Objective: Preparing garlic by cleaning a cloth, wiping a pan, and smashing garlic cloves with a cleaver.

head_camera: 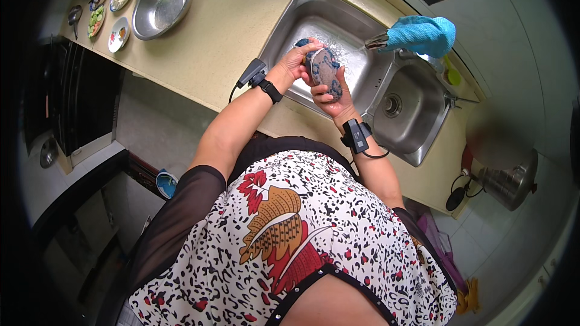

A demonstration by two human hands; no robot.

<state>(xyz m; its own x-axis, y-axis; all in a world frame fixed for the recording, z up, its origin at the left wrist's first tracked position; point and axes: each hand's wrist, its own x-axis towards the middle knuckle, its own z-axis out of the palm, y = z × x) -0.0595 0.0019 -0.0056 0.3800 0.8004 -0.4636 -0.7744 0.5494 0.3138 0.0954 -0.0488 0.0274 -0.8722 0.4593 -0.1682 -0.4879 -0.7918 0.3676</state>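
Both hands are over the large sink basin [362, 68] and hold one grey-brown pad or folded cloth [325, 70] with dark blue patterning; which of the two it is, I cannot tell. My left hand [297, 61] pinches its upper left side, thumb on top. From below and the right, my right hand [334, 99] supports the lower end with its fingers curled around it. A small dark blue part [302, 42] shows beyond my left fingers. The basin floor under the hands looks wet. A metal spout [377, 41] points into the basin from the right.
A light blue cloth [419, 34] wraps the tap. The smaller basin [414, 99] with its drain adjoins on the right. To the left stand a steel bowl [156, 27], a dish of cut vegetables [95, 21], a small patterned bowl [118, 45] and a ladle [74, 16].
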